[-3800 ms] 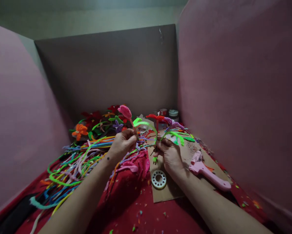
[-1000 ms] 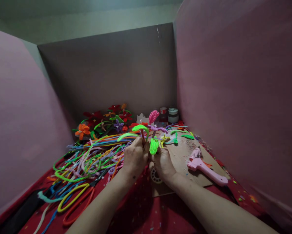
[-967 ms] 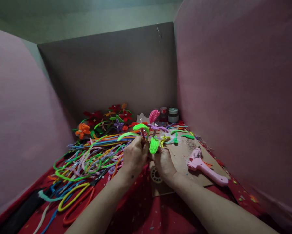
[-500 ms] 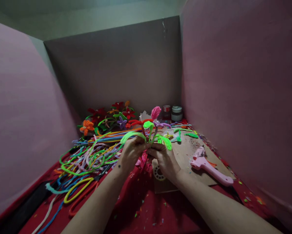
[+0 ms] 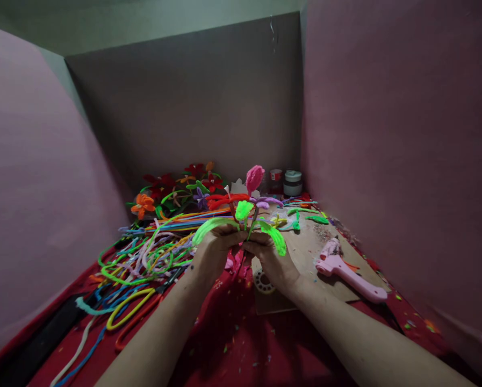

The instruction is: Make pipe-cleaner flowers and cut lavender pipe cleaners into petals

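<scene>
Between my two hands stands a pipe-cleaner flower bunch with a pink bud (image 5: 255, 179), a red flower (image 5: 224, 201), a purple flower (image 5: 265, 202) and bright green leaves (image 5: 274, 238). My left hand (image 5: 218, 247) pinches the stems from the left, under a long green leaf. My right hand (image 5: 270, 255) is closed on the stems from the right, its fingertips close to the left ones. The fingers partly hide where the stems meet. Below the hands, dark stem ends and something bright pink (image 5: 236, 263) show.
Loose pipe cleaners (image 5: 156, 252) pile up at the left, with finished flowers (image 5: 176, 185) behind. A pink glue gun (image 5: 349, 274) and a tape roll (image 5: 264, 281) lie at the right on cardboard (image 5: 279, 306). A lidded jar (image 5: 293, 183) stands at the back. Pink walls flank the table.
The bunch has turned slightly in my fingers: the pink bud is higher and the red flower shows more fully, with a white tip visible. Both hands keep their grip.
</scene>
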The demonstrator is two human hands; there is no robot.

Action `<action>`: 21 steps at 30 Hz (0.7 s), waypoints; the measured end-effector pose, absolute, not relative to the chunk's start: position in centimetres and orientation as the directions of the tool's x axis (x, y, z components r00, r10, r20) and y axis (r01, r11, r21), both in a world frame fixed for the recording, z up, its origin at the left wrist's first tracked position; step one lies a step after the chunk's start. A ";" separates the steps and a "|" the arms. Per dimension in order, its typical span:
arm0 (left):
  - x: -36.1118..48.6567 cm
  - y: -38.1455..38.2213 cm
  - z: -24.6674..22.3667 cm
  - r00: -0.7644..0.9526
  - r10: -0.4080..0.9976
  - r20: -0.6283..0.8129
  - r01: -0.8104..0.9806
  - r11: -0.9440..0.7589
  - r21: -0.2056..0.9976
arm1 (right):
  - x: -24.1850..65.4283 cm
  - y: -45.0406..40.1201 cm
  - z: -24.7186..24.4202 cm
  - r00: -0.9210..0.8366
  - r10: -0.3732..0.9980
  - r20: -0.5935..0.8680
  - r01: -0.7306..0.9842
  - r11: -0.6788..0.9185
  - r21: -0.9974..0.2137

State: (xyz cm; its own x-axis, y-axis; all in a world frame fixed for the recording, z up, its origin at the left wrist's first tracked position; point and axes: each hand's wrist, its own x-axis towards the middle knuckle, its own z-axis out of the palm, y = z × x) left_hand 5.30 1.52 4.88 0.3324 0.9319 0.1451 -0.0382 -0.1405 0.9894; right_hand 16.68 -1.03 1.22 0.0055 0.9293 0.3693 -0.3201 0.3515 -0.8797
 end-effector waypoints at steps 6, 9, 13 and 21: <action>5.3 1.3 5.0 0.316 0.934 0.169 -0.015 -0.173 0.985 | 16.5 -1.2 1.5 0.021 0.930 0.366 -0.358 0.349 -0.866; 5.4 1.0 5.2 0.279 0.945 0.172 -0.039 -0.168 0.985 | 16.6 -1.2 1.5 0.026 0.934 0.355 -0.373 0.339 -0.864; 5.7 0.8 5.2 0.229 0.957 0.180 -0.101 -0.160 0.982 | 16.7 -1.2 1.3 0.042 0.931 0.364 -0.343 0.355 -0.869; 5.8 1.1 4.9 0.249 0.958 0.140 -0.181 -0.095 0.979 | 16.4 -1.6 1.9 0.124 0.936 0.330 -0.329 0.353 -0.876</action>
State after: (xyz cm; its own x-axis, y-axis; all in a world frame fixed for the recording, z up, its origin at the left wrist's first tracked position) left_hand 5.80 1.12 4.88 0.2492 0.9583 0.1395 -0.1812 -0.0954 0.9788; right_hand 16.41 -1.65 1.91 0.1243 0.9357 0.3301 -0.3286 0.3528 -0.8761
